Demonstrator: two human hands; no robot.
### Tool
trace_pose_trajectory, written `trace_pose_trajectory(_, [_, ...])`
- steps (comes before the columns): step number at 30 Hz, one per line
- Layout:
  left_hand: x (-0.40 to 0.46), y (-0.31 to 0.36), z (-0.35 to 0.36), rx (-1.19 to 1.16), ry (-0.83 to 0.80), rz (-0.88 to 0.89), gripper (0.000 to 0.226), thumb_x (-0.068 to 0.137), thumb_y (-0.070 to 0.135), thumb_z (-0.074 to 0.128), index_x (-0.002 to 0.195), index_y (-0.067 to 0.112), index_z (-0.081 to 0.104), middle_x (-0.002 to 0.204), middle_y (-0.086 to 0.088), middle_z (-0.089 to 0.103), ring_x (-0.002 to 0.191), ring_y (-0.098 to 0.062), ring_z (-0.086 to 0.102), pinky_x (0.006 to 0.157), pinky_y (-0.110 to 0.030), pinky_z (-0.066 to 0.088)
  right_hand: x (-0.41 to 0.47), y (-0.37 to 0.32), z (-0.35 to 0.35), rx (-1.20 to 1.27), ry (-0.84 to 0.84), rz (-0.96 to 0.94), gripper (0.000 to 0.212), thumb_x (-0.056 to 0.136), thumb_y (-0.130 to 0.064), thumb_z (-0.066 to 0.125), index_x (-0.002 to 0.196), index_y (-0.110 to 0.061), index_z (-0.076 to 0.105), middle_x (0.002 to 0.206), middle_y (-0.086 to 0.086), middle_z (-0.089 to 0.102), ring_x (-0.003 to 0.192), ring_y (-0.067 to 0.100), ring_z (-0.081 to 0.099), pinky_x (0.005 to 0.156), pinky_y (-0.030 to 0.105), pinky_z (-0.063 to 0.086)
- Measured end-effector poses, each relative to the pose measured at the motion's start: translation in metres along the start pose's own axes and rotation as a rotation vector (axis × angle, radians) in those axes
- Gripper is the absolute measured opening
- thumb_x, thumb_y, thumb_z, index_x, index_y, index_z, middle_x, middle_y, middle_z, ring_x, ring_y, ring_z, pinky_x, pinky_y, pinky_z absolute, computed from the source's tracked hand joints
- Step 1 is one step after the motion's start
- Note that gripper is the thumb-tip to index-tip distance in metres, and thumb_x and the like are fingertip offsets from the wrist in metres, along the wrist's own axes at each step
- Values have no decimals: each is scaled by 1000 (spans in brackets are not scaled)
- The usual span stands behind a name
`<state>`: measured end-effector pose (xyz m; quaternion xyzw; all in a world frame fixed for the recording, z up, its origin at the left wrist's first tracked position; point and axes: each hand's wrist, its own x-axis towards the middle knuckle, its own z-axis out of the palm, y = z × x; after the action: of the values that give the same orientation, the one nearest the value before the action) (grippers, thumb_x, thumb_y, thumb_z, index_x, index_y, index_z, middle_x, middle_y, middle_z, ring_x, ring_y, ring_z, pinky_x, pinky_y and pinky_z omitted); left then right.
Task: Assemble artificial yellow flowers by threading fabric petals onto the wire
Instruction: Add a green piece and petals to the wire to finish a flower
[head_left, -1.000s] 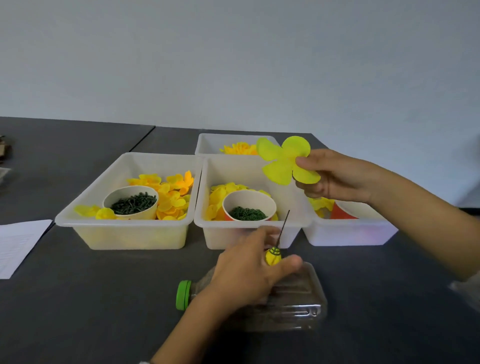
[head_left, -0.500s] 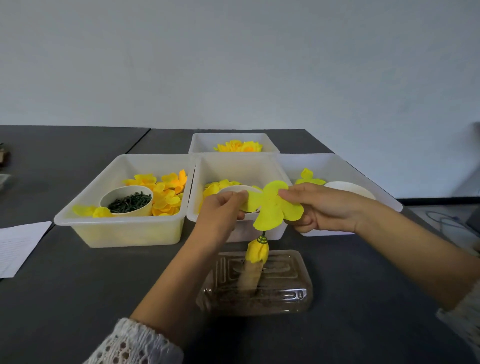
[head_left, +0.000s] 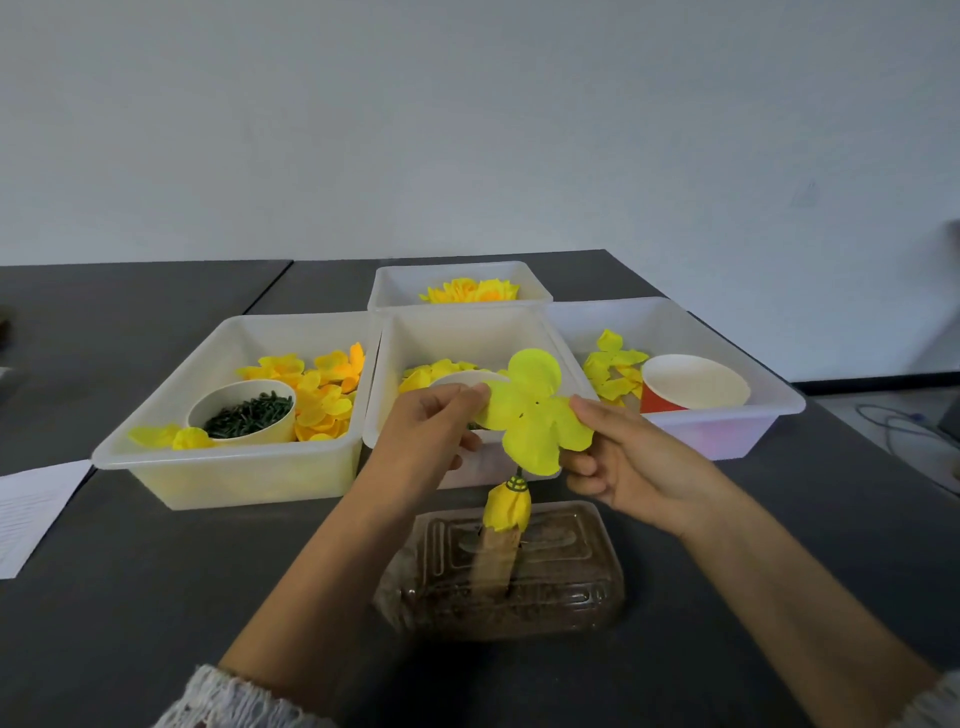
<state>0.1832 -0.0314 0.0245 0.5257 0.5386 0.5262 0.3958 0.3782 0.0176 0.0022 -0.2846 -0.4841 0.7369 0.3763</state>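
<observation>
A bright yellow four-lobed fabric petal (head_left: 530, 415) is held flat above the wire between both hands. My left hand (head_left: 431, 441) pinches its left lobe and my right hand (head_left: 618, 462) pinches its right lobe. Small holes show at the petal's middle. Just below it a yellow bud with a green cap (head_left: 508, 506) stands upright on a stem stuck into a clear plastic bottle (head_left: 519, 582) lying on its side on the dark table. The wire itself is mostly hidden behind the petal.
Three white bins stand in a row behind: the left bin (head_left: 156, 457) holds yellow petals and a cup of green pieces (head_left: 244, 415); the middle bin (head_left: 467, 322); the right bin (head_left: 753, 431) holds petals and a red cup (head_left: 693, 384). A fourth bin (head_left: 457, 275) sits farther back. Paper (head_left: 31, 504) lies left.
My left hand left the bud and rose to pinch the petal. My right hand brought the petal down from above the bins to just over the wire. The view shifted closer.
</observation>
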Motion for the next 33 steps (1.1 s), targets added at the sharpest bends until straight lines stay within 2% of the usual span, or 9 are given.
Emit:
trace_pose_trajectory(5, [1,-17,-7,136,23,-10,41,99,22,54,80,-14,62,71,-21,57,61,-16,47,59,-26,35,-6,10,0,-140,53,67,17,86,-28,61,84,-15,71,69,2,52,47,7,38,40,17,26])
trace_pose_trajectory(8, [-6,-29,-12,322,-9,-25,39,97,25,57,65,4,67,53,9,58,53,-4,51,59,-24,38,-14,8,1,-318,92,125,25,94,-22,56,74,-14,68,54,-4,49,41,5,33,37,16,24])
trace_pose_trajectory(12, [-14,-43,-16,517,-69,-22,48,94,28,59,47,22,53,47,13,49,49,-1,45,58,-27,36,-19,5,6,-643,155,215,27,97,-22,56,74,-7,53,40,-7,42,35,7,31,37,19,26])
trace_pose_trajectory(18, [-20,-48,-19,494,-103,63,40,97,35,52,61,17,46,54,13,46,55,-2,43,58,-25,34,-16,-18,16,-1036,74,335,34,96,-34,56,68,-16,55,58,-2,55,39,7,35,39,18,29])
trace_pose_trajectory(21, [-22,-53,-22,429,-94,47,43,99,45,44,68,19,58,57,15,51,60,-3,50,62,-28,40,10,-46,6,-1163,217,204,34,95,-38,55,71,-15,63,60,0,51,46,13,38,42,20,31])
trace_pose_trajectory(24, [-24,-56,-21,339,-47,34,43,101,47,39,90,22,72,80,15,70,81,-3,63,77,-28,48,66,-67,-3,-1328,373,-86,25,93,-21,55,71,-17,66,71,1,60,56,13,49,53,24,38])
trace_pose_trajectory(26, [-26,-59,-19,295,-17,35,43,102,46,37,91,26,73,89,12,73,88,-3,65,83,-29,50,105,-67,-7,-1574,284,-137,19,89,-8,52,84,-16,68,92,3,65,80,17,59,68,26,42])
trace_pose_trajectory(29, [-26,-64,-17,301,25,52,46,103,46,37,79,24,69,75,8,69,72,-5,61,70,-39,50,153,-52,-15,-1942,-33,128,25,88,-21,64,112,-22,65,120,1,60,112,22,52,91,34,39])
trace_pose_trajectory(33, [-23,-71,-17,330,41,102,37,101,38,46,66,39,59,58,17,56,57,1,48,53,-23,33,185,-29,-22,-2270,-214,316,38,82,-43,69,115,-29,59,107,1,55,119,27,39,95,46,26])
